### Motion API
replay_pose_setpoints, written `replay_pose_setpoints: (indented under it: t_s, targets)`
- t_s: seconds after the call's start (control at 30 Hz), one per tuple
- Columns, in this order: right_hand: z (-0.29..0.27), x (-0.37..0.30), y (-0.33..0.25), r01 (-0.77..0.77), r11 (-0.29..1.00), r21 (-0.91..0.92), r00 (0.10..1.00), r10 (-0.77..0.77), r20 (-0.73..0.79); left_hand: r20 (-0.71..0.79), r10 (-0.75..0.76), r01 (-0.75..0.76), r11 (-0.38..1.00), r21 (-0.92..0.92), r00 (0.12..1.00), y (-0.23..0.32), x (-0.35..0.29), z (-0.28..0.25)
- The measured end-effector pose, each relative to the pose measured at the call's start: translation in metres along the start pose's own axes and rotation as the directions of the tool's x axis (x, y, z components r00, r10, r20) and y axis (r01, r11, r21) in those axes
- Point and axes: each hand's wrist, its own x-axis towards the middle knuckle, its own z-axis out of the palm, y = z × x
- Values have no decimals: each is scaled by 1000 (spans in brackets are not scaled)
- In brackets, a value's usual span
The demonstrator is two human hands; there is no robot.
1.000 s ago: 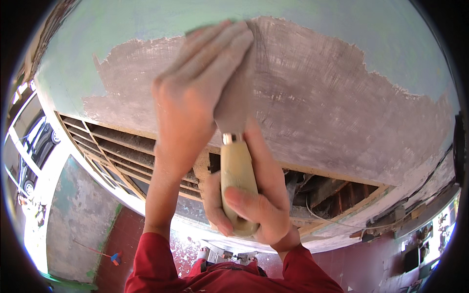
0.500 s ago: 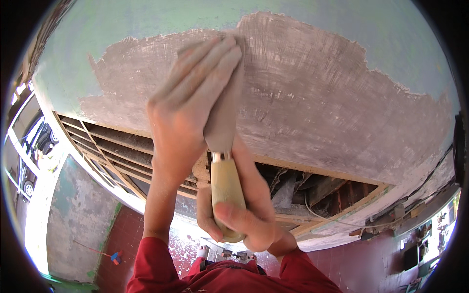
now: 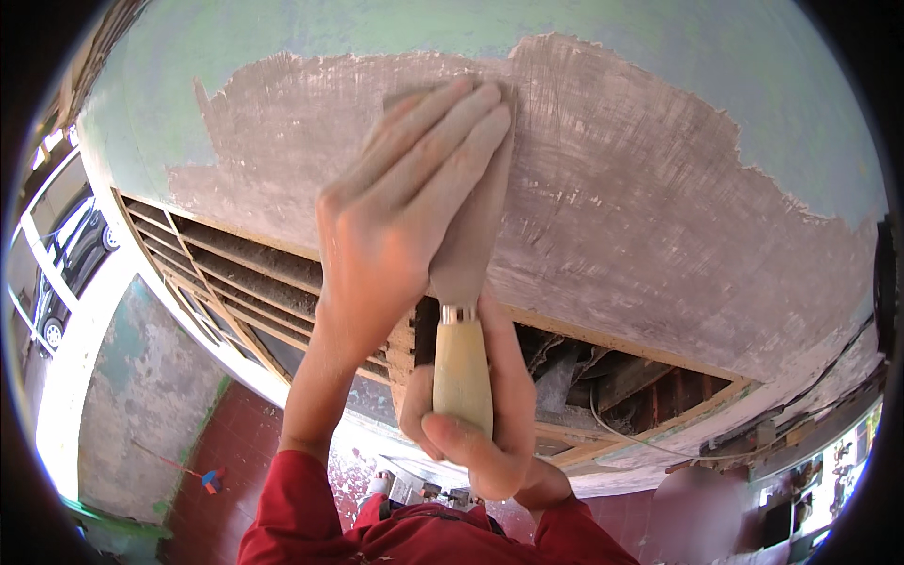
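Observation:
My right hand (image 3: 513, 405) wraps round the pale wooden handle of a scraper (image 3: 461, 372), thumb across its front. The wide, dusty metal blade points up and away, against a rough grey-pink patch of wall (image 3: 659, 207) where the surface is scratched and bare. My left hand (image 3: 400, 212) lies on the blade with its fingers stretched out flat, dust-whitened and reaching close to the blade's far edge. Its thumb is hidden. Green paint (image 3: 282, 38) with a ragged border surrounds the top of the patch.
Below the patch are a slatted wooden vent (image 3: 250, 273) and a framed opening (image 3: 640, 377) with dark boards inside. A thin cable (image 3: 650, 452) hangs at the right. Red tiled floor (image 3: 235, 452) and a low wall (image 3: 141, 395) lie lower left; a car (image 3: 75, 264) stands beyond.
Wall, hands and scraper all appear farther right in the picture as the view has shifted. The blade's tip stays near the same part of the patch's upper edge. Both hands keep their hold.

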Motion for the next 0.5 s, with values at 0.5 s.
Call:
replay_pose_setpoints:
  t_s: [0.5]
  targets:
    - [4, 5, 0, 10, 999, 48, 998, -7, -58, 8, 21, -21, 1000, 8, 1000, -13, 6, -6]
